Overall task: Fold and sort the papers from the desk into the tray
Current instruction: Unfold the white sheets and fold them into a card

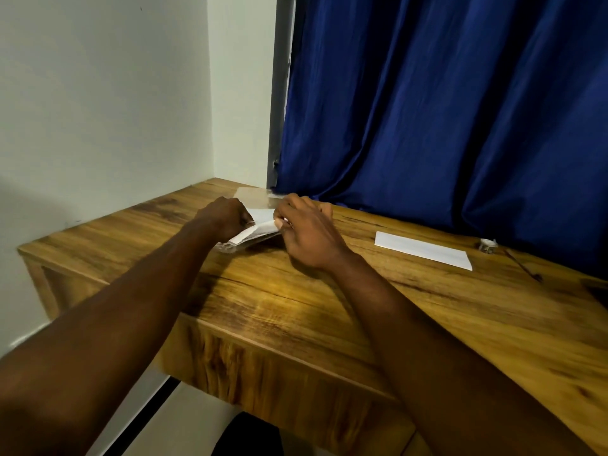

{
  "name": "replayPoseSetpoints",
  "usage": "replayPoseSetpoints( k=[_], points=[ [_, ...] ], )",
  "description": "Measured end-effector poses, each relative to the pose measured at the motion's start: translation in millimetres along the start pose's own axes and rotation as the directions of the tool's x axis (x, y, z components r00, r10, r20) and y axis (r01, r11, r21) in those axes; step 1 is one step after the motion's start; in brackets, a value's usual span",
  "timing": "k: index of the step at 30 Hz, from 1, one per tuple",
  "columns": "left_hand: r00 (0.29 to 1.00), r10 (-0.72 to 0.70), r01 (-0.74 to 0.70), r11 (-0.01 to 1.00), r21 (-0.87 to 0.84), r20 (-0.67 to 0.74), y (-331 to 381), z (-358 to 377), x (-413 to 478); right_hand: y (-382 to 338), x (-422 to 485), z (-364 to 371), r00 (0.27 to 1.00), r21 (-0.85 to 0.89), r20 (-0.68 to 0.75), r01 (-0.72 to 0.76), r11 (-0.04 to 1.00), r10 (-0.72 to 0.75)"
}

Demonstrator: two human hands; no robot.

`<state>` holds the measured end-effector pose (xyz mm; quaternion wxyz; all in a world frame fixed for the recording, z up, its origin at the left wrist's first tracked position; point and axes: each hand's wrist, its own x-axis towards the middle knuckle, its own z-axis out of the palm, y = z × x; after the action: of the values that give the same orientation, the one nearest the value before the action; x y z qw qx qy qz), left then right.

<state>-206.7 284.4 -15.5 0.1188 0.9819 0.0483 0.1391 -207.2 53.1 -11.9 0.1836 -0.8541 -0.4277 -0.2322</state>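
A clear plastic tray (255, 194) stands at the far left corner of the wooden desk (296, 297). Both hands hold a folded white paper (258, 230) over the tray. My left hand (227, 218) grips its left end with curled fingers. My right hand (306, 232) pinches its right end between thumb and fingers. More white paper lies in the tray beneath, partly hidden by the hands. A second folded white paper (424, 250) lies flat on the desk to the right, apart from both hands.
A blue curtain (444, 103) hangs along the desk's back edge. A small round object (487, 245) and a thin dark stick (523, 266) lie at the far right. A white wall (98, 110) borders the left side.
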Motion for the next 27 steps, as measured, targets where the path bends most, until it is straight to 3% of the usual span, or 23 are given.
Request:
replayPoseSetpoints(
  k=[6,10,12,18,27],
  points=[
    [0.999,-0.031,0.033,0.998,-0.053,0.038,3,2,0,-10,0,-21,0.999,0.232,-0.034,-0.023,0.973,0.032],
    [1.000,-0.014,0.017,0.990,-0.140,0.022,-6,4,-2,-11,0,-26,0.969,0.466,-0.167,-0.086,0.881,0.183],
    [0.999,-0.012,0.014,0.998,-0.061,0.034,-8,5,0,-8,1,-28,0.930,0.562,-0.228,-0.115,0.819,0.287],
    [0.997,-0.021,0.011,0.990,0.140,0.073,-5,2,-2,-2,7,-36,0.762,0.673,-0.403,-0.128,0.729,0.506],
    [0.992,-0.035,0.027,0.998,0.061,0.120,0,5,-3,42,13,-57,0.374,0.737,-0.547,-0.210,0.642,0.749]
  ],
)
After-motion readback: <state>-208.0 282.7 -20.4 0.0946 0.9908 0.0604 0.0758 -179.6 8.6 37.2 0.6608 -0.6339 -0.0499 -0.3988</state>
